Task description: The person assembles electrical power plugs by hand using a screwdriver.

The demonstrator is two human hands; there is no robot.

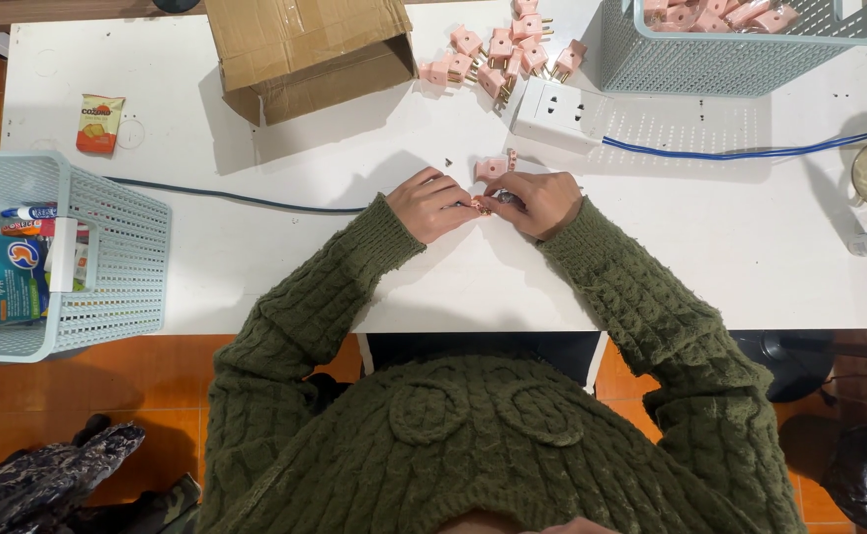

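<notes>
My left hand (431, 205) and my right hand (539, 201) meet at the middle of the white table (256, 247). Both pinch one small pink plug part (483, 206) with brass-coloured metal between their fingertips. Just beyond the fingers lie a pink plug half (490, 169), a smaller pink piece (512, 158) and a tiny dark screw (448, 161). My sleeves are dark green cable knit.
A pile of pink plugs (498, 49) lies at the back beside an open cardboard box (305, 49) and a white power strip (560, 112) with a blue cable. A grey basket (730, 44) holds more plugs. Another basket (107, 257) overhangs the left edge. A snack packet (99, 122) lies far left.
</notes>
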